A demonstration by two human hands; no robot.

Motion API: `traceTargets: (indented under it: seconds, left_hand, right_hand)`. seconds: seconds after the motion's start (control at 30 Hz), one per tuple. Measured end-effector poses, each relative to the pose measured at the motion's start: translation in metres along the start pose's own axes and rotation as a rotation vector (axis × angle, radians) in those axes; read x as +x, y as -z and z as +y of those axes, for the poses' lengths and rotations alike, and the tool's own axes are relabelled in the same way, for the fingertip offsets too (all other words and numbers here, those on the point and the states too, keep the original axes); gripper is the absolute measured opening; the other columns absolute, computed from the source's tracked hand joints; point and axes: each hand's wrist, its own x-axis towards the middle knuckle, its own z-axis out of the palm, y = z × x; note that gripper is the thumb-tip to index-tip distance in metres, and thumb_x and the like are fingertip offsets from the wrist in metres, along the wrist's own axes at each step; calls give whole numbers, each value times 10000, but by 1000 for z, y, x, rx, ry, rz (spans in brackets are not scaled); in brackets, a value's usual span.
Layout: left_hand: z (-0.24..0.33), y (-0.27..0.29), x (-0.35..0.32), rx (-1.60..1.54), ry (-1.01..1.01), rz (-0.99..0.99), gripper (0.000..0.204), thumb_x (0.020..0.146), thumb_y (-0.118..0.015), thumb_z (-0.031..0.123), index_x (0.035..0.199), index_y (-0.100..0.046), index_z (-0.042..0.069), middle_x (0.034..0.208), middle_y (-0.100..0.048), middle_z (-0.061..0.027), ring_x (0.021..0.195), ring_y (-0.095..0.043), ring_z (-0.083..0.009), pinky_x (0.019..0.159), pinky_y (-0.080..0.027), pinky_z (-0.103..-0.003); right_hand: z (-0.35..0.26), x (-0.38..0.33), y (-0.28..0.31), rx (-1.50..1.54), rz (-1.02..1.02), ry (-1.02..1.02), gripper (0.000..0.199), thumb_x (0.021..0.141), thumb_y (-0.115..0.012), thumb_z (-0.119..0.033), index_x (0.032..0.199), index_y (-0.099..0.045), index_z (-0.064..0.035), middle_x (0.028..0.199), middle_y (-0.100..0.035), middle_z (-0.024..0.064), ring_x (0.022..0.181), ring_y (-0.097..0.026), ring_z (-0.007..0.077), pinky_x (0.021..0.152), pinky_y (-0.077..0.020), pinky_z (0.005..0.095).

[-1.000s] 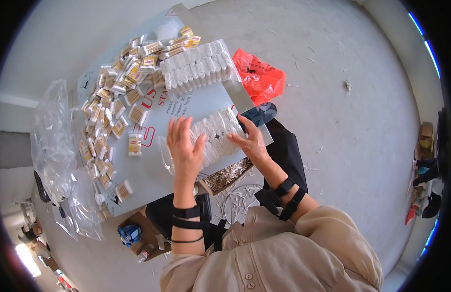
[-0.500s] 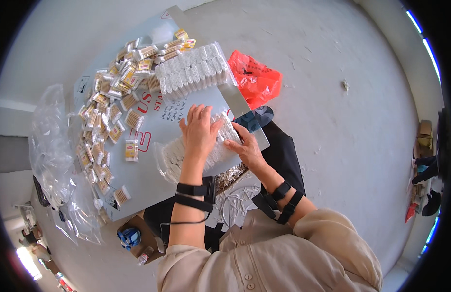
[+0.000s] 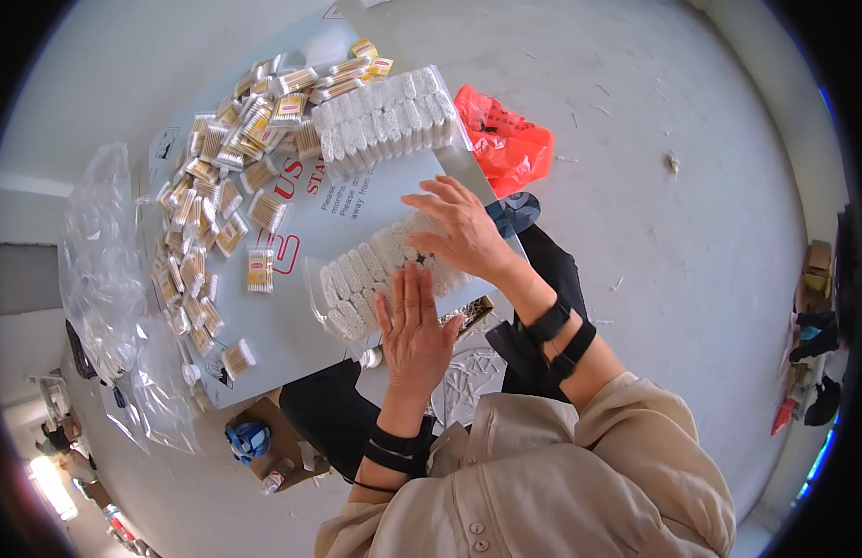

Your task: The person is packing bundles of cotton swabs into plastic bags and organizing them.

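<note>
A clear bag filled with rows of small white cotton-swab packs (image 3: 361, 279) lies on a grey cardboard sheet (image 3: 305, 321) on the floor. My left hand (image 3: 414, 325) rests flat with fingers together on the bag's near edge. My right hand (image 3: 457, 228) lies palm down, fingers spread, on its far right end. Neither hand grips anything. A second filled bag of white packs (image 3: 386, 121) sits further away on the sheet. Both wrists wear black straps.
Several loose small swab packs with yellow labels (image 3: 221, 200) are heaped on the sheet's left and far side. A red plastic bag (image 3: 505, 139) lies to the right on the concrete floor. Clear plastic bags (image 3: 100, 279) are piled at left. A blue tape roll (image 3: 249, 437) sits on a small box.
My left hand has slid back from the middle of the bag to its near edge. My right hand has moved up onto the bag's far right end and spread its fingers.
</note>
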Motion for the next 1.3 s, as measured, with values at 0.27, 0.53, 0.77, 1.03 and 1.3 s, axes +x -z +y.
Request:
traceTargets:
  seconds: [0.27,0.53,0.77,1.03,1.3]
  left_hand:
    - [-12,-7,1,-38,-157,-25,709,843,-644,296,1444,-379,28,1510,-369,-114,1413,-325,-242,1153,-173,-501]
    - [-19,12,-3,-75,-194,10,638,861,-611,243,1423,-401,24,1503,-372,-130,1403,-336,-259,1157,-183,-479]
    - [-82,0,-30,-646,656,731,587,953,-567,311,1406,-399,-23,1477,-373,-200,1379,-335,-305,1138,-223,-432]
    - [-111,-10,-1,-1405,970,781,419,952,-582,430,972,-618,13,951,-588,-16,876,-525,-119,798,-424,-284]
    - [-114,-14,-20,-1192,851,642,246,921,-671,256,844,-631,25,809,-595,1,768,-523,-86,698,-401,-231]
  right_hand:
    - [12,16,-21,-98,-120,-22,336,860,-676,-334,1173,-674,-213,1346,-525,119,1304,-409,372,1062,-353,485]
    - [17,12,-25,-141,-54,36,285,876,-667,-305,1136,-693,-194,1331,-526,121,1337,-377,355,1072,-329,495]
    - [17,10,-23,-148,14,40,302,856,-679,-324,1128,-683,-194,1303,-537,137,1328,-382,358,1060,-318,511]
    - [20,8,-27,-97,4,24,320,856,-681,-317,1129,-680,-150,1266,-564,147,1284,-433,361,1010,-377,506]
    - [19,11,-26,-92,13,43,311,848,-692,-288,1117,-683,-132,1238,-582,147,1254,-462,371,987,-403,503]
